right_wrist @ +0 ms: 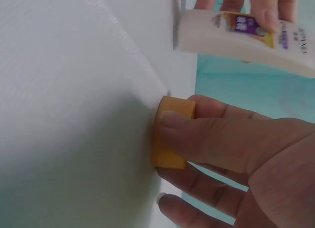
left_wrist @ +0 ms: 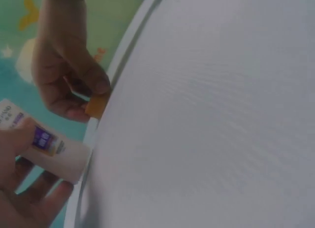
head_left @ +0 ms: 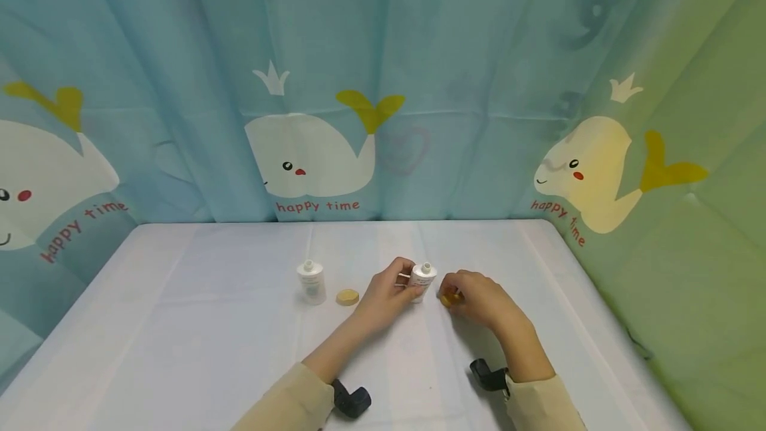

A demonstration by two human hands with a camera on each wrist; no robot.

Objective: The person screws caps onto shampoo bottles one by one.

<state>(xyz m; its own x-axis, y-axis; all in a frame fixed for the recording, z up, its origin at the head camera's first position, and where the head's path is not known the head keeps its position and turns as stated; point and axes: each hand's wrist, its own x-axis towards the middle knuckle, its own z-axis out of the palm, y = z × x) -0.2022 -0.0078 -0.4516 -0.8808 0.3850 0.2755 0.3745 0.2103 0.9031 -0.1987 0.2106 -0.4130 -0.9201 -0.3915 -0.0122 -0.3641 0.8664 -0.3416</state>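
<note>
My left hand (head_left: pixel 381 296) grips a white bottle (head_left: pixel 423 274) with a narrow capless neck, thumb on the front and fingers around the back. The bottle leans slightly and bears a purple and yellow label (right_wrist: pixel 246 25). To its right, my right hand (head_left: pixel 483 299) pinches a round yellow-orange cap (right_wrist: pixel 169 156) between thumb and fingers, its face against the white table top. Left of my left hand, a second capless white bottle (head_left: pixel 312 283) stands upright, and beside it another yellow cap (head_left: pixel 347 297) lies on the table.
The white-covered table (head_left: pixel 179 324) ends at a blue curtain (head_left: pixel 455 85) printed with whales, and a green curtain hangs on the right. Black wrist cameras, left (head_left: pixel 353 402) and right (head_left: pixel 487 376), sit at the sleeve cuffs.
</note>
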